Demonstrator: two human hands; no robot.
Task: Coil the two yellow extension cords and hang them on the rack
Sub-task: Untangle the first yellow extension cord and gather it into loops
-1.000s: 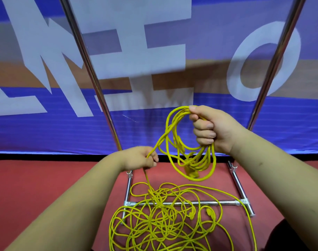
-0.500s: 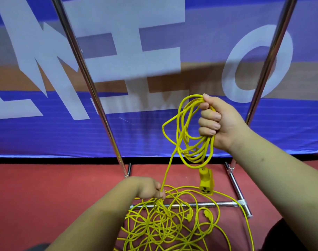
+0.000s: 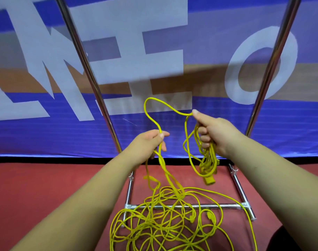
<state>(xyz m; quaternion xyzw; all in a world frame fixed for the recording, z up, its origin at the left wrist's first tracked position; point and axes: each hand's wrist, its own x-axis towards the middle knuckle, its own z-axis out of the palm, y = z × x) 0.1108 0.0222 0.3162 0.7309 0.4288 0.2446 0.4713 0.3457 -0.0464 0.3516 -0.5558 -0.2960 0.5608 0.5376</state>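
My right hand grips a small bundle of yellow cord loops, and a yellow socket end dangles below it. My left hand pinches a strand of the same cord between thumb and fingers. A loop of cord arches between both hands. From my left hand the strand drops to a tangled pile of yellow cord on the red floor. The rack's chrome uprights rise on either side, and its base bar lies under the pile.
A blue banner with large pale letters hangs behind the rack. The floor is red. A dark shape shows at the bottom right corner.
My left hand has risen from the pile to chest height, pulling a strand up. A new loop now arches toward my right hand, which sits slightly lower with the bundle.
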